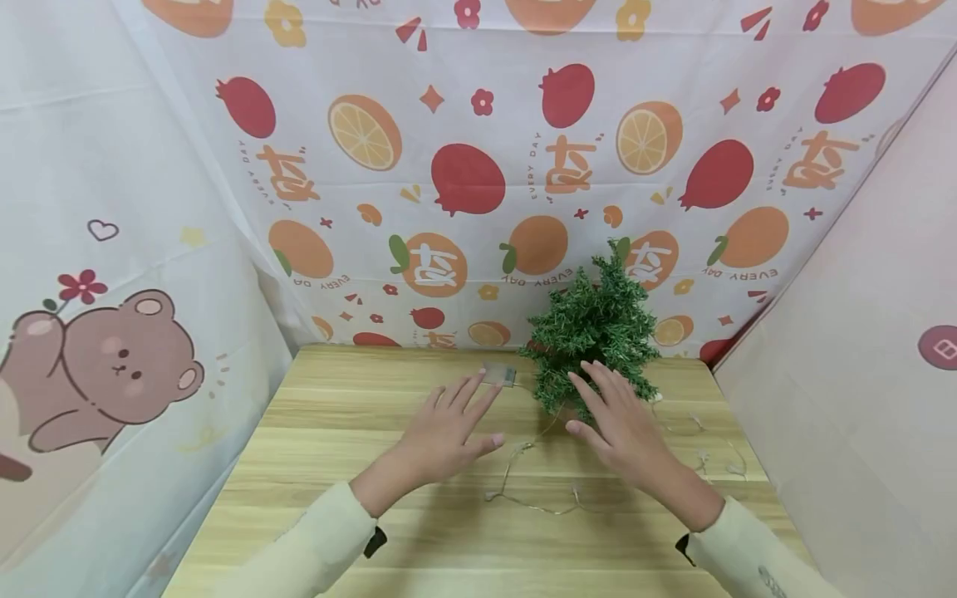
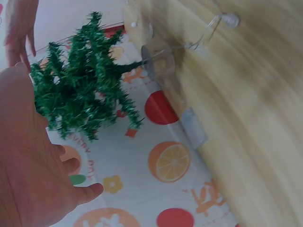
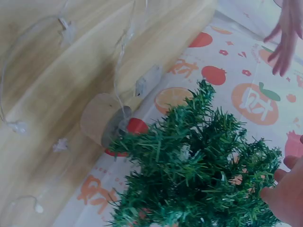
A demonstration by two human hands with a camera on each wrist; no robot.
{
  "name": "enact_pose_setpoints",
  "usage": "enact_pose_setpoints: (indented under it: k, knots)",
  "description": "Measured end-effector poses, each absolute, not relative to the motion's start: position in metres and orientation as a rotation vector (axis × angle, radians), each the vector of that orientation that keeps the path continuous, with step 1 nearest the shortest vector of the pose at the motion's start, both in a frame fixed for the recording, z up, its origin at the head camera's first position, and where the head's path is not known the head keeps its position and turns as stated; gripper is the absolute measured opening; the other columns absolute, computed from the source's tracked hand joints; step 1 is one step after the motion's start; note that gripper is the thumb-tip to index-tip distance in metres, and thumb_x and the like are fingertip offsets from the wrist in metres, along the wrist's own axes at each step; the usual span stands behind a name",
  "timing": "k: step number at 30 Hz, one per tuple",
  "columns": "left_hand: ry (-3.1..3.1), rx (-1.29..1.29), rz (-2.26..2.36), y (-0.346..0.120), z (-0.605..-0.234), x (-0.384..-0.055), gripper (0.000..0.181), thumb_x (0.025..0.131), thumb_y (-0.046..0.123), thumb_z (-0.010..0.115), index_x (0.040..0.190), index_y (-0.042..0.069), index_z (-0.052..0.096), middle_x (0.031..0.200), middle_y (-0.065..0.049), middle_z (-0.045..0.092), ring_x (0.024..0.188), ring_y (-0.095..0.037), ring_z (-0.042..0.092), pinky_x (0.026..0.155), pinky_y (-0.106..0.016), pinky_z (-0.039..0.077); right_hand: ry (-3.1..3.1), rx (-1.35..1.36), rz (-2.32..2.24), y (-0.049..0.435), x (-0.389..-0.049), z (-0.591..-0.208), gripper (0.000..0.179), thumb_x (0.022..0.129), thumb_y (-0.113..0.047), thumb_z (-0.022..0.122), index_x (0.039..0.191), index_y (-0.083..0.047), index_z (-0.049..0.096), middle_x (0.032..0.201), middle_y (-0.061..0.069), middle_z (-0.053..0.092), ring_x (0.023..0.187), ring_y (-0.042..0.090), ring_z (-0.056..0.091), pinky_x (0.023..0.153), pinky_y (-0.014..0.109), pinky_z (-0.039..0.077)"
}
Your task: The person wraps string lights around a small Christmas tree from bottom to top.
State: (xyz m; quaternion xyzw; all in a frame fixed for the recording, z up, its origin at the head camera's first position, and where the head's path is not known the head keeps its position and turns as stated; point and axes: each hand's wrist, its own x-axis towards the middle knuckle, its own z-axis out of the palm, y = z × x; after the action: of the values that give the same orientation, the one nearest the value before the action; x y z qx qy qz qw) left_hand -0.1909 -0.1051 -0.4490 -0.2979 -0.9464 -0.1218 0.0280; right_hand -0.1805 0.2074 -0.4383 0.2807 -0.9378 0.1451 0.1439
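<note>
A small green artificial Christmas tree (image 1: 591,320) stands upright at the back of the wooden table. Its round pale pot (image 3: 97,118) shows in both wrist views. My right hand (image 1: 628,428) is at the tree's near side with fingers spread; whether it touches the branches I cannot tell. To the left of the tree, my left hand (image 1: 441,432) hovers with fingers extended, holding nothing. A thin string of lights (image 1: 534,505) with small clear bulbs trails across the table around the pot. The string's small clear battery box (image 1: 499,375) lies behind the left fingertips.
The wooden table (image 1: 336,465) ends at a fruit-printed cloth (image 1: 463,100) hanging behind the tree. A bear-printed cloth (image 1: 67,149) hangs at the left and a pale one (image 1: 860,332) at the right. More string wire and bulbs (image 1: 736,468) lie right of the right hand.
</note>
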Motion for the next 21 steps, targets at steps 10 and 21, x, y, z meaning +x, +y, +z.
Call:
enact_pose_setpoints:
  k: [10, 21]
  knots:
    - [-2.973, -0.864, -0.487, -0.098, -0.478, -0.184, 0.085, 0.100, 0.064, 0.045, 0.164, 0.020, 0.012, 0.170, -0.008, 0.011, 0.154, -0.033, 0.020, 0.120, -0.060, 0.021, -2.642, 0.763, 0.499, 0.215, -0.171, -0.469, 0.061, 0.103, -0.039, 0.057, 0.154, -0.011, 0.041, 0.159, 0.017, 0.035, 0.148, 0.040, 0.029, 0.113, 0.066, 0.027]
    - [-2.974, -0.885, -0.614, -0.082, -0.508, -0.171, 0.086, 0.098, 0.066, 0.047, 0.163, 0.016, 0.018, 0.169, -0.012, 0.016, 0.152, -0.038, 0.023, 0.119, -0.060, 0.025, -2.690, 0.714, 0.641, 0.219, -0.158, -0.514, 0.060, 0.103, -0.033, 0.058, 0.155, -0.010, 0.039, 0.159, 0.018, 0.035, 0.145, 0.042, 0.032, 0.111, 0.065, 0.032]
